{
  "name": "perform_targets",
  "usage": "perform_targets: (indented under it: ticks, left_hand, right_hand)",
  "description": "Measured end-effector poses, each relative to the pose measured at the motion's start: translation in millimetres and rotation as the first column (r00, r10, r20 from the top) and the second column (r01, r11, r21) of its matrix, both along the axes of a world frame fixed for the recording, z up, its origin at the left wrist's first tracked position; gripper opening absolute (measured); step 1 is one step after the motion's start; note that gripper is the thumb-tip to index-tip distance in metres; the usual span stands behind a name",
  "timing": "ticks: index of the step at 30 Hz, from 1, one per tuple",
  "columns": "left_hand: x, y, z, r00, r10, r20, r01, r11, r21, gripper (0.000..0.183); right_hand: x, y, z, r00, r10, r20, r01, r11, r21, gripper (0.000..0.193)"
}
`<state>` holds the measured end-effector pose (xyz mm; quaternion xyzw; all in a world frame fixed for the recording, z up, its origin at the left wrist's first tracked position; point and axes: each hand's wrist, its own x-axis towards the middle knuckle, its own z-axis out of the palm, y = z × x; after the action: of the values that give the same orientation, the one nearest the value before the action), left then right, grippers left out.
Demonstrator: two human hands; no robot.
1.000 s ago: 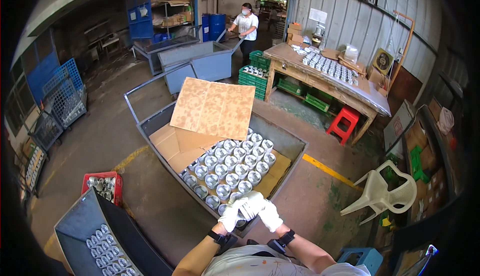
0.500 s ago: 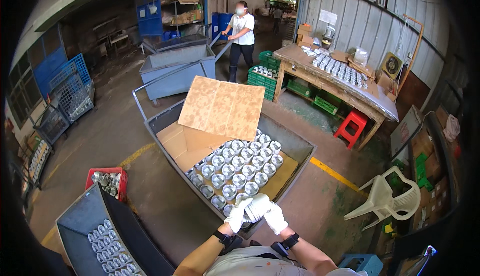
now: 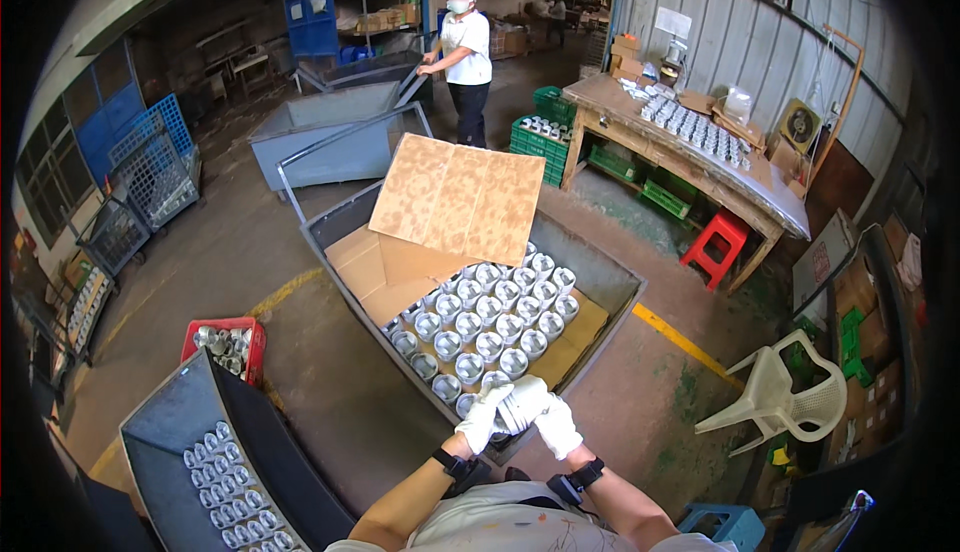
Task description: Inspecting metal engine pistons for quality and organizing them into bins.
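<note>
Both my hands wear white gloves and meet over the near edge of a grey metal cart [image 3: 625,297]. Between them is a silver engine piston [image 3: 516,408] with grooves round its side. My left hand [image 3: 482,418] closes on it from the left; my right hand [image 3: 556,426] grips its right side, fingers partly hidden. Just beyond, many similar pistons [image 3: 469,324] stand upright in rows on cardboard inside the cart. A brown cardboard sheet [image 3: 458,197] lies tilted over the cart's far part, covering some of the load.
At lower left stands another metal cart [image 3: 150,432] with pistons, beside a red crate [image 3: 262,347] of metal parts. A co-worker [image 3: 468,52] in a mask holds a blue-grey cart [image 3: 320,137] beyond. Right are a wooden bench [image 3: 600,102], red stool [image 3: 715,250] and white chair [image 3: 775,407].
The co-worker and the blue-grey cart have moved left. My view has shifted slightly, so fixed things sit further right. My hands still hold the piston together.
</note>
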<state>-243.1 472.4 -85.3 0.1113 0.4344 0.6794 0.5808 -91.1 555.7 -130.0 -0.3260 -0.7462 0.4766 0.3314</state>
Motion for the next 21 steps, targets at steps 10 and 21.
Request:
perform_targets:
  ticks: [10, 21]
  left_hand:
    - [8, -12, 3, 0.987, -0.058, 0.147, 0.061, 0.998, -0.017, 0.025]
    - [-41, 2, 9, 0.874, -0.345, 0.342, 0.249, 0.923, 0.295, 0.05]
  right_hand:
    - [9, -5, -9, 0.993, 0.014, 0.119, -0.037, 0.981, 0.19, 0.019]
    - [-30, 35, 99, 0.927, 0.315, 0.204, -0.285, 0.945, -0.162, 0.029]
